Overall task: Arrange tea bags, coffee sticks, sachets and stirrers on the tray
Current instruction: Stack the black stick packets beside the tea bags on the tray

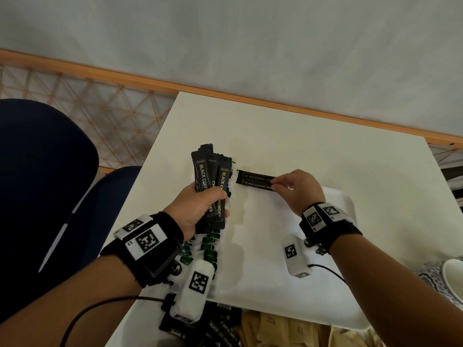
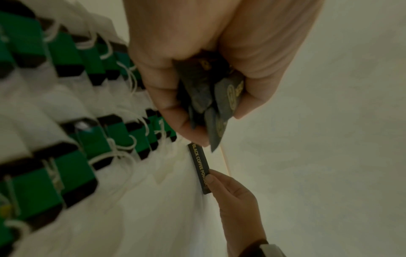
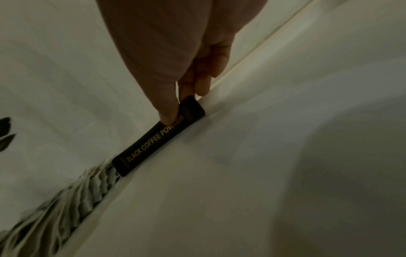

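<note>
My left hand (image 1: 200,209) grips a bundle of black coffee sticks (image 1: 213,179) upright above the left side of the white tray (image 1: 348,214). In the left wrist view the bundle's ends (image 2: 211,97) poke out of my fist. My right hand (image 1: 298,189) pinches the end of two black coffee sticks (image 1: 255,181) lying side by side along the tray's far rim; the right wrist view shows one stick (image 3: 160,137) under my thumb. Rows of tea bags with green tags (image 2: 72,57) lie on the tray's left part, partly hidden by my left hand.
More black coffee sticks (image 1: 213,329) and brown sachets (image 1: 288,326) lie in a pile at the near edge of the white table (image 1: 275,131). A white cup (image 1: 453,274) stands at the right. A dark blue chair (image 1: 45,176) is on the left.
</note>
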`<state>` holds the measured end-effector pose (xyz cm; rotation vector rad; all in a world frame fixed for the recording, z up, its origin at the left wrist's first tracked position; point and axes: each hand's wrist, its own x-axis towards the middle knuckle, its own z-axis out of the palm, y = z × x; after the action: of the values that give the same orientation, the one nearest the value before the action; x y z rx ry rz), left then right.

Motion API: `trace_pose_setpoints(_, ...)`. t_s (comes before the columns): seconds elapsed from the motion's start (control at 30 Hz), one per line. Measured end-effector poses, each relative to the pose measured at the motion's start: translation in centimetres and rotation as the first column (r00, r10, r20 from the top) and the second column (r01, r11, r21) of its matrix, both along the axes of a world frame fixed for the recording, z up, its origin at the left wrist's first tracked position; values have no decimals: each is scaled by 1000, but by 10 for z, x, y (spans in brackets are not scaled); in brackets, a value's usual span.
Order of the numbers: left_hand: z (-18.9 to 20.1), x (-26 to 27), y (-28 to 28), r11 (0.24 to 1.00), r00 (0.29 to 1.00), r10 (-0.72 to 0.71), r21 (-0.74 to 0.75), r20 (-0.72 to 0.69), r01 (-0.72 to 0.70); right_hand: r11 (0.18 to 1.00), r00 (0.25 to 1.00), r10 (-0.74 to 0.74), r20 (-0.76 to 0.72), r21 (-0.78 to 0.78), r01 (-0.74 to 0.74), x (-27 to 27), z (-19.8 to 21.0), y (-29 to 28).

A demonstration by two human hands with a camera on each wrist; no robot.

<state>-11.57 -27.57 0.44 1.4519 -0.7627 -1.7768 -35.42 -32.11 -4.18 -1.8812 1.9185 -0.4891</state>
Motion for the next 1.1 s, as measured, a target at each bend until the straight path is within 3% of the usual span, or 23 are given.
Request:
trace_pose_setpoints(0.2,-3,0,1,998,998,-60,-37,0,60,1000,1000,-17,10,-26,18,1,-3,-4)
trace_pose_setpoints(0.47,-9,-4,1,998,999,-31,-47,22,32,995,999,-36,16,-91,37,1,-5,-3)
trace_pose_setpoints(0.57,-9,-5,2,998,999,-28,-56,20,29,995,984,-26,179,-85,42,12,6,3)
trace_pose_setpoints(0.67,-8,-7,4,996,999,-28,-80,26,30,986,866,-46,497,159,-39,32,28,17)
trace_pose_setpoints(0.73,-5,-11,6,994,999,-42,-98,21,44,953,796,-36,604,260,-154,43,37,28)
trace_pose_setpoints(0.8,-2,-14,9,991,998,-66,-119,11,67,940,738,-33,674,273,-207,51,42,35)
trace_pose_setpoints(0.93,0,-15,11,986,997,-73,-147,15,75,938,625,-145,767,307,-159,53,46,38)
trace_pose_setpoints(1.1,1,-12,10,996,999,31,-80,-37,-34,942,556,-178,812,305,-143,50,50,42)
